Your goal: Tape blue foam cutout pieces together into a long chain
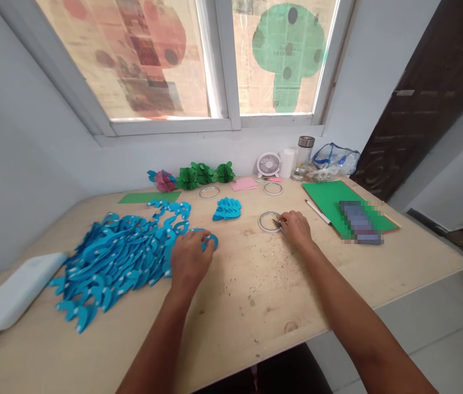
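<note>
At the right edge of the large blue paper pile (120,251), my left hand (190,257) has its thumb and fingers curled about a curved blue paper piece (214,241). My right hand (296,227) is closed on a small dark pointed metal tool (276,223), whose exact kind is hidden by the fingers. Its tip lies over a thin white tape roll (261,223) flat on the table. Between and beyond the hands sits a small stack of blue paper pieces (228,208). Many pieces in the pile carry small white patches.
Green paper flowers (202,173), a pink-and-blue one (163,180), two more tape rolls (209,192) and a fan (269,164) stand or lie at the back. A pen (317,212), green sheets (325,197) and a blurred phone (360,221) are right. A white power bank (18,293) lies left.
</note>
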{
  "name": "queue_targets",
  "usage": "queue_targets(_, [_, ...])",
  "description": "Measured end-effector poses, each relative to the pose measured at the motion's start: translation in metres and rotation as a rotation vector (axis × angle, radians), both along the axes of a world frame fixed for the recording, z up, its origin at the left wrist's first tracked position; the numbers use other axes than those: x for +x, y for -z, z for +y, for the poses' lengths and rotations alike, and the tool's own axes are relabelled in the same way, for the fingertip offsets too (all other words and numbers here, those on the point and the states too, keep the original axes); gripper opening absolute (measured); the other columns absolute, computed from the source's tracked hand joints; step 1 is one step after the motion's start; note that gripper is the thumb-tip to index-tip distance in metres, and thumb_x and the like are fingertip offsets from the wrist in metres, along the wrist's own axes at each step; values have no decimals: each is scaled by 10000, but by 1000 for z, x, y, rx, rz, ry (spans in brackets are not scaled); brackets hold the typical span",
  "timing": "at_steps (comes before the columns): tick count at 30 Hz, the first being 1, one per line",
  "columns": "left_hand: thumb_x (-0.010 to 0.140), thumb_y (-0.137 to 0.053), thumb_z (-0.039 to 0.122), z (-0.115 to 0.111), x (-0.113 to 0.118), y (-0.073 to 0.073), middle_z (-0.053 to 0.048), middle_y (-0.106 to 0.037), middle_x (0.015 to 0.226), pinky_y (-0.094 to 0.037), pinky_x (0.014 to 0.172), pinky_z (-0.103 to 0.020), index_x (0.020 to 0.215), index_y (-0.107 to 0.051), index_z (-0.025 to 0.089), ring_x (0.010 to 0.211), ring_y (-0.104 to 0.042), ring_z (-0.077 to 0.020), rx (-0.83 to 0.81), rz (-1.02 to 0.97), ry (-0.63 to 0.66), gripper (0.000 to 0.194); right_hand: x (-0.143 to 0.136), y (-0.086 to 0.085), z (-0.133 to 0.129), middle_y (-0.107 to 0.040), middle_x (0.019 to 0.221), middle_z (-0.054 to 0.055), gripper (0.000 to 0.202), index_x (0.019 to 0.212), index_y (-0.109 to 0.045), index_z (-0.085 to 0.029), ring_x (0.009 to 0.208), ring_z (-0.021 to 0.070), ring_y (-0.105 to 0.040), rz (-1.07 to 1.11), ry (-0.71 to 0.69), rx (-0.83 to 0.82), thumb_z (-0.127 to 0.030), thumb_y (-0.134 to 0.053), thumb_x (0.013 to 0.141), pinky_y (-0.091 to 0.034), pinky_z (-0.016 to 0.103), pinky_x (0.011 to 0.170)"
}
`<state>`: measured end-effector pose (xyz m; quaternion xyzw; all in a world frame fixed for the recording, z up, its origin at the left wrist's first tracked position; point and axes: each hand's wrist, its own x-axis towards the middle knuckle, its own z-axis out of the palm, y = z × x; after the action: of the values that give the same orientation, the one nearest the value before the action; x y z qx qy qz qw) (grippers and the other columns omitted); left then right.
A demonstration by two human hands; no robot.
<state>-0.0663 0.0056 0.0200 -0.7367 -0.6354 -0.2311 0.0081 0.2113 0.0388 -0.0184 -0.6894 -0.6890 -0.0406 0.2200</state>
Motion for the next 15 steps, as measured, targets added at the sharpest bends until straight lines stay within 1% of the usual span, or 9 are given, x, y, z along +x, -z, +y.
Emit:
queue_targets(2, [777, -439, 263, 1, 13, 1, -103, -664, 895, -389, 809, -355, 964, -640, 148, 888, -560, -266, -13, -10, 53, 299, -2, -3, -2, -633, 865, 81, 124, 868, -646, -198, 874, 204, -517, -1, 35, -66, -198, -535, 812, -340, 302, 731])
queue_targets(7, [791, -443, 231, 5, 42, 5, -79, -665, 920, -397, 800, -357, 948, -639, 176, 897, -557, -259, -51, 20, 102, 257, -4, -11, -6, -636, 972, 79, 187, 971, -616, -204, 941, 202, -534, 24, 132, -221, -238, -491, 836, -338, 291, 762])
queue_targets(11, [788, -476, 224, 9, 68, 12, -57, -669, 922, -405, 785, -351, 931, -637, 198, 902, -554, -251, -74, -24, 188, 217, -2, -13, -6, -663, 958, 62, 225, 1022, -594, -222, 906, 200, -572, 88, 147, -306, -231, -500, 818, -346, 280, 713])
queue_targets(15, [780, -504, 197, 12, 97, 19, -40, -676, 917, -401, 800, -332, 929, -637, 208, 922, -558, -223, -86, -154, 247, 200, 2, -12, -4, -685, 876, 37, 257, 1016, -601, -220, 835, 178, -595, 210, 152, -304, -196, -533, 769, -347, 249, 642])
